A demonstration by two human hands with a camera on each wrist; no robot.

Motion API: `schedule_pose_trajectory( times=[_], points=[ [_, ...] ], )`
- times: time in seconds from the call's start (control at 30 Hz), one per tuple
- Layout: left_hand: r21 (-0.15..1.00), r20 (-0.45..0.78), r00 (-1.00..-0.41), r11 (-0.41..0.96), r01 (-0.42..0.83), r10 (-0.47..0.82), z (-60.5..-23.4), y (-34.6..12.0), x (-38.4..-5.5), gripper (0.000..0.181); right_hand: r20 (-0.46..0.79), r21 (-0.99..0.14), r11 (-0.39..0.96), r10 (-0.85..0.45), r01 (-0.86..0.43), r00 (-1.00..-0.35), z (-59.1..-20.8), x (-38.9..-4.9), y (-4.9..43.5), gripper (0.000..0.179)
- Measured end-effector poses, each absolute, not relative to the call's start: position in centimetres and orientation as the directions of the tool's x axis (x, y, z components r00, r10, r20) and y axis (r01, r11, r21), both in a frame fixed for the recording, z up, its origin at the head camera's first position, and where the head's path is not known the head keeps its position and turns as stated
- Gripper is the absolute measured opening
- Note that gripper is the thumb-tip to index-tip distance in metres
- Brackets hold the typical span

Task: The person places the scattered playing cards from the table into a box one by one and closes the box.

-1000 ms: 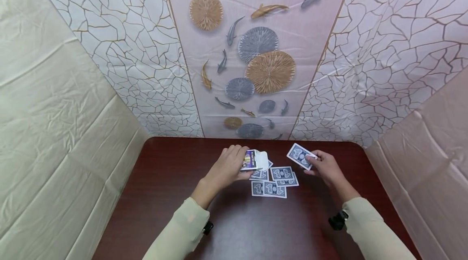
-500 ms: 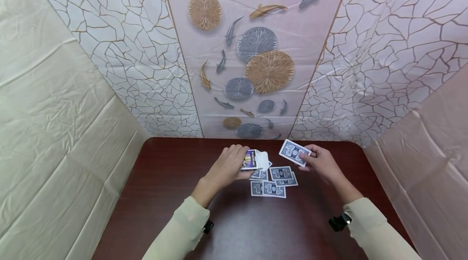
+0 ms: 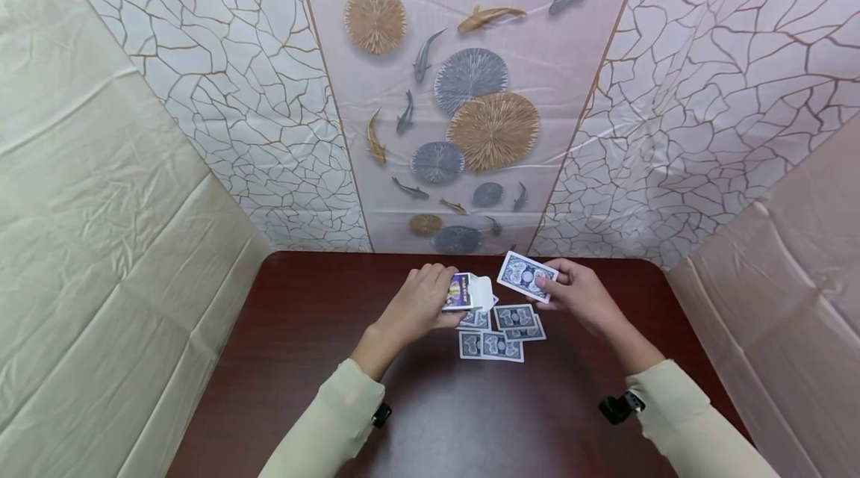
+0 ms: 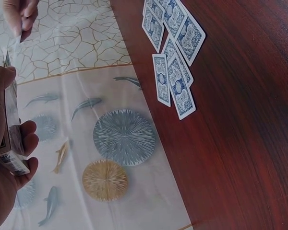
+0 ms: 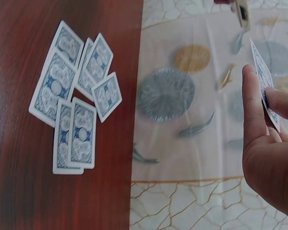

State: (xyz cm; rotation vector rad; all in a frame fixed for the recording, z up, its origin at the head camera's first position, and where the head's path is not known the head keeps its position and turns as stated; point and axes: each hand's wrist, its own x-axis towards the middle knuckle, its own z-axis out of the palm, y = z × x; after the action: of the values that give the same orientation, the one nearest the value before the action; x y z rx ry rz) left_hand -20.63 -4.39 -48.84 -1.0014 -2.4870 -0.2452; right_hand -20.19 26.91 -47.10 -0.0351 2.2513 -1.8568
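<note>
In the head view my left hand (image 3: 418,304) grips a small purple-and-white card box (image 3: 458,292), its white flap (image 3: 481,293) standing out toward the right. My right hand (image 3: 583,296) pinches a blue-backed playing card (image 3: 526,276) between thumb and fingers, back facing up, a short way right of the flap. In the right wrist view that card (image 5: 265,81) appears nearly edge-on. Below both hands, several playing cards (image 3: 501,346) lie back up and overlapping on the table. The box partly hides a few of them in the head view.
The dark red-brown table (image 3: 302,388) ends at a patterned backdrop (image 3: 443,89) with fish and round leaf shapes. Pale cloth walls stand at the left (image 3: 134,239) and right (image 3: 793,299). A small black device (image 3: 621,408) sits on the right wrist.
My right hand has moved left with the playing card, bringing it closer to the box flap. The left hand and the box stay almost still, and the cards on the table lie as before.
</note>
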Motion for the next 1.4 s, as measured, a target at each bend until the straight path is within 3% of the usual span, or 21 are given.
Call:
schedule_pose_trajectory(
  times=[0.4,0.93,1.4],
  points=[
    [0.024,0.416,-0.678,0.738,0.674,0.606,-48.7,-4.3,-20.4,0.067,-0.164,-0.967,0.225,-0.200,0.117,-0.966,-45.2,-19.0,24.4,0.035],
    [0.039,0.438,-0.670,0.732,0.680,0.599,-48.8,-4.3,-20.3,0.067,-0.131,-0.962,0.264,-0.228,0.069,-0.965,-45.2,-18.6,22.6,0.032],
    [-0.013,0.448,-0.657,0.740,0.673,0.606,-49.0,-4.3,-20.4,0.071,-0.168,-0.939,0.339,-0.282,0.066,-0.944,-45.0,-18.5,22.3,0.032]
  ],
)
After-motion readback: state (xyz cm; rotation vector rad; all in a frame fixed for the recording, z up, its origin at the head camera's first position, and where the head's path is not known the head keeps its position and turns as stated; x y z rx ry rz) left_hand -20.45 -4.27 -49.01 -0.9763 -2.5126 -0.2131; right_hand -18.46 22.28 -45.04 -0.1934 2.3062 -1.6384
